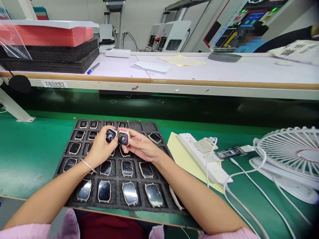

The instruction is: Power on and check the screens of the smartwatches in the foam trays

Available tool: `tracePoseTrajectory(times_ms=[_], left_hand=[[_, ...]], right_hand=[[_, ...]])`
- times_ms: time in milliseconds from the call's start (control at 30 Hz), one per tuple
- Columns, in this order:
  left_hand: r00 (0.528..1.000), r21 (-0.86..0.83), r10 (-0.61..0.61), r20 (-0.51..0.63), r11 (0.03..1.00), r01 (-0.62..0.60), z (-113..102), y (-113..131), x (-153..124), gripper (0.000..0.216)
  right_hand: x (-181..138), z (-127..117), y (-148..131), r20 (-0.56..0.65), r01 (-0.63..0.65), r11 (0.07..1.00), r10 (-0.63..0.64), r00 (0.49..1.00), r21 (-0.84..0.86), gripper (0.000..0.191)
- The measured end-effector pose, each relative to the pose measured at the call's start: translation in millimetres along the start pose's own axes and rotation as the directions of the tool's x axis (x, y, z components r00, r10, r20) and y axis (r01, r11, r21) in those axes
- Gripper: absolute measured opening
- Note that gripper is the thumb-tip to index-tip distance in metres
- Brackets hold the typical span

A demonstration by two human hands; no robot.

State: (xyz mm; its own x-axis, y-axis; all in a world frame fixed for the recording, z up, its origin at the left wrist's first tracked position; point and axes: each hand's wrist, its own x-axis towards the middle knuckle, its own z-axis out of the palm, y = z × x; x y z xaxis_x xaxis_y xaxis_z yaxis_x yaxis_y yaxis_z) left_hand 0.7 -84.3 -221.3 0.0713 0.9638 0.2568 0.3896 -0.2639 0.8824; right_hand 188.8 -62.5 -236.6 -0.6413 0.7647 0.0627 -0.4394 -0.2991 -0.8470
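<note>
Two strapless smartwatches with lit screens are held side by side above a dark foam tray point(116, 183). My left hand point(101, 146) is closed on one smartwatch point(111, 135), thumb along its edge. The other smartwatch point(123, 138) is gripped by my right hand point(142, 146), its thumb at the watch's side. Beneath, the tray's compartments hold several more watch bodies, such as a watch with a dark screen point(127, 168) and a watch reflecting light point(130, 193). Some of the back-row watches point(93, 124) show white lines on their screens. My hands and forearms hide part of the tray.
To the right are a white power strip point(201, 156) on yellow paper point(174, 144), loose cables and a white fan point(294, 156). A raised shelf point(189, 71) bears foam sheets point(50, 54), a blue pen point(93, 68) and papers point(151, 67). A person point(251, 41) is in the background.
</note>
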Motion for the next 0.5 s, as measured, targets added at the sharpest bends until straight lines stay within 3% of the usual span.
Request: tracePoseTrajectory(times_ms=[500], left_hand=[[1.000, -0.009, -0.010, 0.000, 1.000, 0.010, -0.3, 1.3, -0.1, 0.034]], right_hand=[[-0.3, 1.5, -0.5, -0.004, 0.003, 1.000, -0.003, 1.000, -0.020, 0.048]])
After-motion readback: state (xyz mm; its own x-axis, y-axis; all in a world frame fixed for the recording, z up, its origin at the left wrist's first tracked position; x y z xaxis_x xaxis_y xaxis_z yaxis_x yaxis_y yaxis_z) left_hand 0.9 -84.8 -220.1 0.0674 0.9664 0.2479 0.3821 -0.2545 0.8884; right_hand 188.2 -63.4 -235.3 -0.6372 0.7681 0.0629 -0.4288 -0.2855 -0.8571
